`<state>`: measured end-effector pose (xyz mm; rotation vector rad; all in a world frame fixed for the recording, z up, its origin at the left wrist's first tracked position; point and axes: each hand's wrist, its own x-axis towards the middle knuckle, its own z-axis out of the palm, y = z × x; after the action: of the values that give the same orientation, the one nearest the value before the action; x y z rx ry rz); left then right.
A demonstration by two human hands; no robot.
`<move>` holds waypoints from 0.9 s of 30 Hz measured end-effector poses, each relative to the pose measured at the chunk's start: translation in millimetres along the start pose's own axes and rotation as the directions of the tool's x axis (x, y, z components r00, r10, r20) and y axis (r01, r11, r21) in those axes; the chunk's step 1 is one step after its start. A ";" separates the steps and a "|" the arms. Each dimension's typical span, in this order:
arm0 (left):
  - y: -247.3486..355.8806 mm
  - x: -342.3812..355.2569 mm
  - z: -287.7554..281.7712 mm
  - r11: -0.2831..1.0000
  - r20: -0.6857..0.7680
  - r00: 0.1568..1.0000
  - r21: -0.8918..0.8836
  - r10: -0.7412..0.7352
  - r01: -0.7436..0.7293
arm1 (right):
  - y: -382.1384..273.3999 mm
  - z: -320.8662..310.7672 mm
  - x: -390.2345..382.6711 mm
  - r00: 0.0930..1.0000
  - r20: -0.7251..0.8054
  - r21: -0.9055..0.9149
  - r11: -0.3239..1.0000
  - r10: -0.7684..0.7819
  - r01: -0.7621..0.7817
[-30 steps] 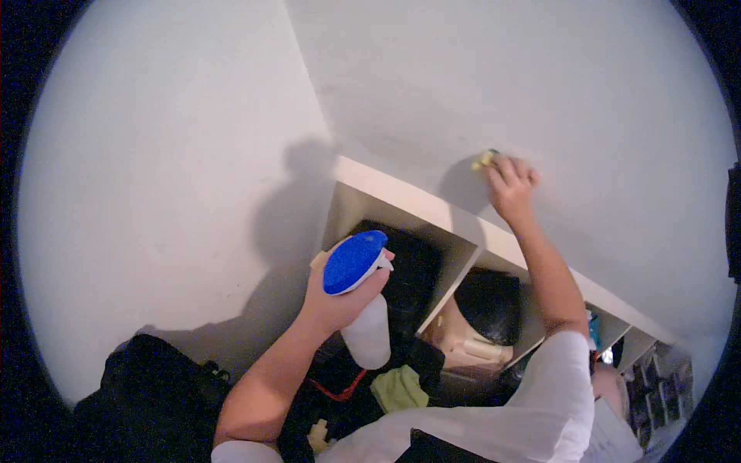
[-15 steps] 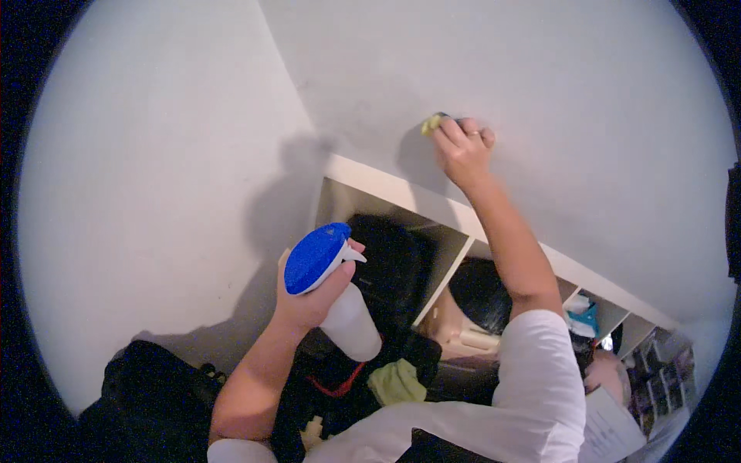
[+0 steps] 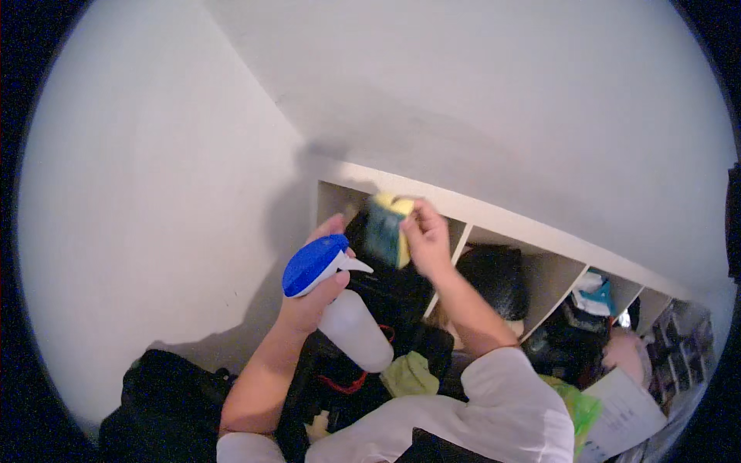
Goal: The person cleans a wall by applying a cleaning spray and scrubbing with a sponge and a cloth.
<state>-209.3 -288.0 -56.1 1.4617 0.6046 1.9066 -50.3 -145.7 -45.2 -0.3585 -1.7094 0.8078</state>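
Observation:
My left hand [image 3: 297, 309] grips a translucent white spray bottle [image 3: 355, 332] around its neck, below the blue head with white trigger, with a few fingertips showing behind the head. My right hand [image 3: 427, 241] pinches a yellow sponge with a dark green scouring side [image 3: 386, 228], slightly blurred, just above and right of the trigger. The sponge hangs in front of the left cubby of a white shelving unit [image 3: 482, 204], below a grey-white wall [image 3: 502, 92] with faint smudges.
Black bags or cases fill the cubbies. A black item [image 3: 162, 401] lies at lower left, a green cloth [image 3: 409, 374] below the bottle. At right are folded items [image 3: 590, 289], papers [image 3: 621, 413], a green plastic bag [image 3: 579, 405] and a rack of small compartments [image 3: 679, 347].
My right hand has moved left along the wall, then down and away from it, bringing the sponge beside the bottle. My left hand still holds the bottle, now slightly farther left.

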 end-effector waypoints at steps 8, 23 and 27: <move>16.2 13.7 8.4 0.994 0.017 0.994 0.034 -0.104 0.103 | 8.9 21.3 -38.3 0.888 -0.102 0.743 0.628 0.448 -0.232; 3.8 17.4 -10.3 0.993 -0.139 0.984 0.019 -0.109 0.112 | 39.5 -1.2 -86.1 0.810 -0.096 0.776 0.553 0.578 -0.303; -1.3 26.7 -12.4 0.990 -0.209 0.968 -0.002 -0.142 0.144 | 62.7 -1.8 -68.7 0.920 -0.357 0.034 0.986 0.164 -0.162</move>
<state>-225.4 -267.2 -42.7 1.1996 0.7987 1.9575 -38.7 -142.6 -137.4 -0.6148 -1.3468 0.8096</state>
